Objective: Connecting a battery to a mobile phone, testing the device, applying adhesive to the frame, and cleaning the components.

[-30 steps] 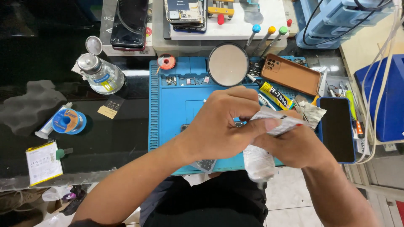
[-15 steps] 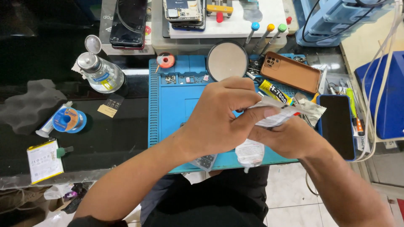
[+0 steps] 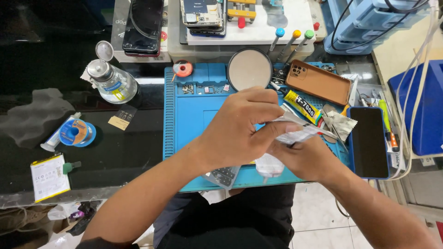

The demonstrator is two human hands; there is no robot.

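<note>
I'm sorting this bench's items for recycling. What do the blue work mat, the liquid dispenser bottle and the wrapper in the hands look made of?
Blue mat: probably silicone or rubber, matte, with moulded ridges and small trays.
Dispenser bottle: clear glass or plastic body, shiny metal cap.
Wrapper, pinched by left hand and right hand: thin crinkled plastic film or foil, glossy.

Glass bottle, solder spool, brown phone case lie about.

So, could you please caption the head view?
Both hands hold a clear plastic wrapper over a blue work mat.
</note>
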